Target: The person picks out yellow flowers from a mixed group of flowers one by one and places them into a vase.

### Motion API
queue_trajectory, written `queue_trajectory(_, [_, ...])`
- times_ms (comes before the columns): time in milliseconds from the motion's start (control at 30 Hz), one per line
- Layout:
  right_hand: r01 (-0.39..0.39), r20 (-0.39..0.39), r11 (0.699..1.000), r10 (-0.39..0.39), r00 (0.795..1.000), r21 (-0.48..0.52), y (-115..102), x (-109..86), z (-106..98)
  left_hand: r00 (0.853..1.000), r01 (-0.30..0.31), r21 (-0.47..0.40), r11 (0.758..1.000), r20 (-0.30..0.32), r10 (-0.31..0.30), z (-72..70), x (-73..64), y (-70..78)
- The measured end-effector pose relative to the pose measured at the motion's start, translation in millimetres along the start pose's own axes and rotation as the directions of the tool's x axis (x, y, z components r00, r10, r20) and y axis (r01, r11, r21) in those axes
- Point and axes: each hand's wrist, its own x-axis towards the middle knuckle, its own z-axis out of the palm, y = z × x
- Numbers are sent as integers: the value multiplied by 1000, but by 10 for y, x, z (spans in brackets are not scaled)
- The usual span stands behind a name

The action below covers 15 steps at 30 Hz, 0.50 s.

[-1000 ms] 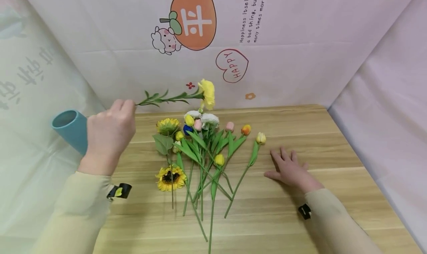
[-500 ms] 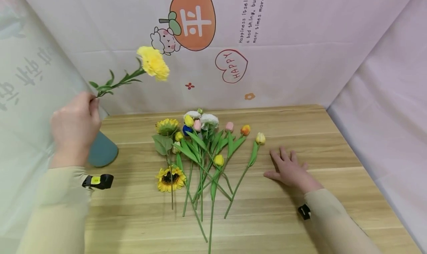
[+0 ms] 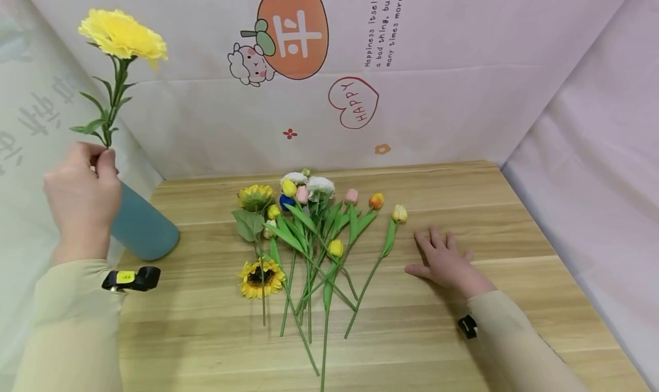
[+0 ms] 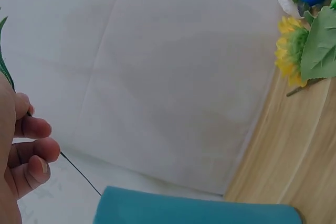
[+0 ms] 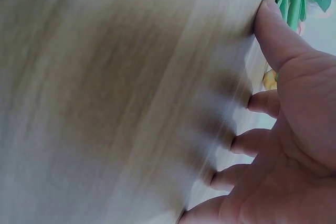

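In the head view my left hand (image 3: 82,200) pinches the stem of a yellow carnation (image 3: 123,36), holding the flower upright with its bloom at the top. Beneath that hand stands a teal vase (image 3: 146,229), its mouth hidden by the hand. From the left wrist view, the thin stem (image 4: 80,172) runs down from the curled fingers to the rim of the vase (image 4: 199,212); whether its end is inside cannot be made out. My right hand (image 3: 445,263) rests on the table with its fingers spread, and the right wrist view shows its fingertips touching the wood.
Artificial flowers lie in a pile mid-table: a sunflower (image 3: 261,277), a yellow tulip (image 3: 336,248), an orange tulip (image 3: 376,201), white blooms (image 3: 320,188) and several others. A printed white cloth (image 3: 437,94) hangs behind the wooden table (image 3: 412,335).
My left hand has moved left to above the vase, turning the carnation from lying sideways to upright. The right hand and the flowers on the table have stayed put.
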Motion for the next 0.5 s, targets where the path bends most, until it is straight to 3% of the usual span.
queue_trajectory(233, [-3,12,1000,3,1000,0,12,-7,-17,987,114,67,991,102,-120,5,-54,-186])
queue_trajectory(367, [-6,11,1000,6,1000,-3,7,-7,-13,967,171,143,975,166,-194,9,-103,-302])
queue_trajectory(500, [-8,6,1000,8,1000,-2,17,-13,-4,948,171,219,961,230,-222,-10,-173,-371])
